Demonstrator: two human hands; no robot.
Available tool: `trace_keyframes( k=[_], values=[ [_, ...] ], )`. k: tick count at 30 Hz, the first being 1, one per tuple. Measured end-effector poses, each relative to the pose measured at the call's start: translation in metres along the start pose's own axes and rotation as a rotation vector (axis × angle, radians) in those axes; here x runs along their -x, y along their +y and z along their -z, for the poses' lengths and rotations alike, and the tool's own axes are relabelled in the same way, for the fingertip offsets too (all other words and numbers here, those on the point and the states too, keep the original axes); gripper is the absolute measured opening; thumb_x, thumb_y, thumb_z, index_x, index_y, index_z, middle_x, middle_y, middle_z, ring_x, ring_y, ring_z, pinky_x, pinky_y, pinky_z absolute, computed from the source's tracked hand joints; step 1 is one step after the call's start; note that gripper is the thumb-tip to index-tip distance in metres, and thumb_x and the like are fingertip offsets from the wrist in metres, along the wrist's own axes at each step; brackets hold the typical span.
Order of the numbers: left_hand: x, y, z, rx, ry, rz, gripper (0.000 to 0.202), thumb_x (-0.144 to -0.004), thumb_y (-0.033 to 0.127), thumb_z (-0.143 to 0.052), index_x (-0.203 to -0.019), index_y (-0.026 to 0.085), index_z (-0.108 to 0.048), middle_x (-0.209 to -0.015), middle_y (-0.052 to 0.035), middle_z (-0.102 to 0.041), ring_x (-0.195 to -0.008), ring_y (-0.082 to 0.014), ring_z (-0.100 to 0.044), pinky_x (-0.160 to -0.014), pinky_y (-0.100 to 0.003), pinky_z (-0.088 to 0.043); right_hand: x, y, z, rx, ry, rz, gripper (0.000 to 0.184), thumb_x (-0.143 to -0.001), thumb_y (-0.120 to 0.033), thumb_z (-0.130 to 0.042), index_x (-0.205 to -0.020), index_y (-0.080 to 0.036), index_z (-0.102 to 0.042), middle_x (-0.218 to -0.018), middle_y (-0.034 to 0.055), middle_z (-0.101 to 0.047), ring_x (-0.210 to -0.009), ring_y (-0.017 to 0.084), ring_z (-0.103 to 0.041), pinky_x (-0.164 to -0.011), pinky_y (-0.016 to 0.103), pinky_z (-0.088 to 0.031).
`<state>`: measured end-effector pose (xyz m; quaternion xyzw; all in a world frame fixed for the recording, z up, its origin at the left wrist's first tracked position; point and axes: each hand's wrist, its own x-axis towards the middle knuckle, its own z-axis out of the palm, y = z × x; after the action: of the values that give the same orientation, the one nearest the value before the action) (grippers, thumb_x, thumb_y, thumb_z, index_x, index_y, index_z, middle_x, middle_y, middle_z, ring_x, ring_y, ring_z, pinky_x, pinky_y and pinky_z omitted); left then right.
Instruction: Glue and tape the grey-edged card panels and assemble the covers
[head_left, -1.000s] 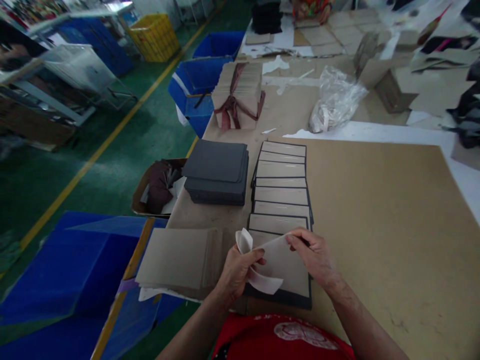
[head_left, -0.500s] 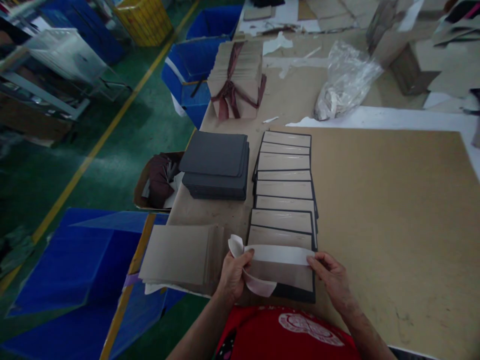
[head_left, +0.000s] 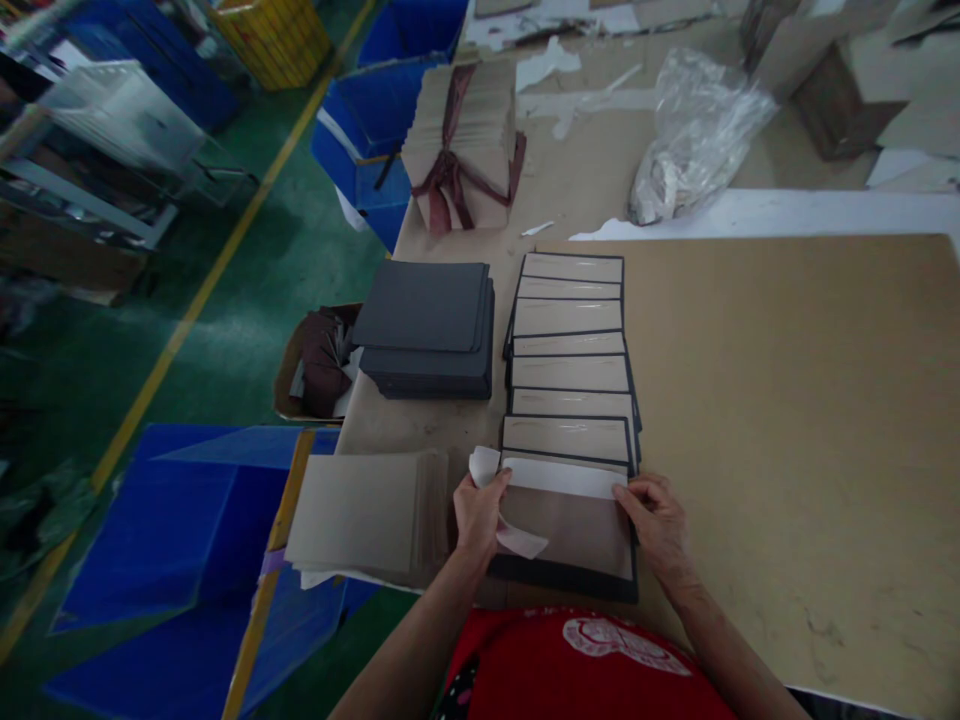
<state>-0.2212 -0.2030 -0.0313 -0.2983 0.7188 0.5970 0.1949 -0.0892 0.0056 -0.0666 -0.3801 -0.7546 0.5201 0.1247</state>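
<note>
My left hand (head_left: 476,512) is closed on curled white backing strips (head_left: 486,465) and also holds the left edge of a grey card (head_left: 566,525) with a white strip along its top. My right hand (head_left: 654,518) pinches that card's right edge. The card lies on a black sheet (head_left: 562,578) at the near end of an overlapping row of black-edged cards (head_left: 570,360) that runs away from me on the brown board (head_left: 787,420).
A stack of grey cards (head_left: 367,510) lies left of my hands and a pile of black sheets (head_left: 427,325) beyond it. Farther back sit a ribbon-tied bundle (head_left: 461,150), a clear plastic bag (head_left: 694,130), blue bins (head_left: 375,130) and a box of scraps (head_left: 319,360).
The grey card, held raised and tilted a second ago, has come down flat onto the black sheet. Both hands have shifted to its upper corners, and the view has tipped downward.
</note>
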Motion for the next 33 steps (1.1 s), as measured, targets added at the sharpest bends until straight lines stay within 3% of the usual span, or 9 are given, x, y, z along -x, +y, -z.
trace_keyframes(
  k=[13,19,26,33],
  values=[
    [-0.015,-0.002,-0.007,-0.155,0.033,-0.012,0.038,-0.057,0.040,-0.081,-0.080,0.012,-0.069,-0.058,0.0000,-0.061,-0.055,-0.0158,-0.057,-0.053,-0.026,-0.042,-0.003,0.003,-0.006,0.056,0.032,0.000,0.026,-0.078,-0.043,-0.068,-0.067,-0.019,-0.062,-0.087,0.0047,-0.055,-0.082,0.019,-0.054,-0.071,0.032,-0.044],
    [-0.019,-0.007,-0.008,-0.192,0.031,-0.017,0.039,-0.060,0.041,-0.078,-0.084,0.012,-0.069,-0.061,-0.0008,-0.062,-0.053,-0.0140,-0.055,-0.050,-0.025,-0.040,-0.004,0.006,-0.010,0.060,0.087,0.042,0.027,-0.075,-0.044,-0.069,-0.065,-0.019,-0.063,-0.084,0.0043,-0.056,-0.080,0.019,-0.055,-0.071,0.033,-0.045],
    [-0.023,-0.007,-0.007,-0.264,0.047,-0.024,0.034,-0.060,0.041,-0.078,-0.073,0.013,-0.066,-0.055,0.0019,-0.057,-0.050,-0.0120,-0.050,-0.048,-0.025,-0.036,-0.005,0.003,-0.010,0.072,0.084,0.027,0.026,-0.076,-0.041,-0.068,-0.064,-0.020,-0.063,-0.083,0.0041,-0.055,-0.079,0.019,-0.055,-0.071,0.033,-0.045],
    [-0.022,-0.004,-0.008,-0.296,0.042,-0.041,0.036,-0.060,0.043,-0.078,-0.076,0.013,-0.066,-0.054,0.0027,-0.056,-0.049,-0.0118,-0.048,-0.047,-0.025,-0.035,-0.006,-0.001,-0.010,0.068,0.080,0.020,0.022,-0.075,-0.037,-0.069,-0.064,-0.020,-0.063,-0.082,0.0037,-0.055,-0.077,0.019,-0.055,-0.070,0.033,-0.045]
  ],
)
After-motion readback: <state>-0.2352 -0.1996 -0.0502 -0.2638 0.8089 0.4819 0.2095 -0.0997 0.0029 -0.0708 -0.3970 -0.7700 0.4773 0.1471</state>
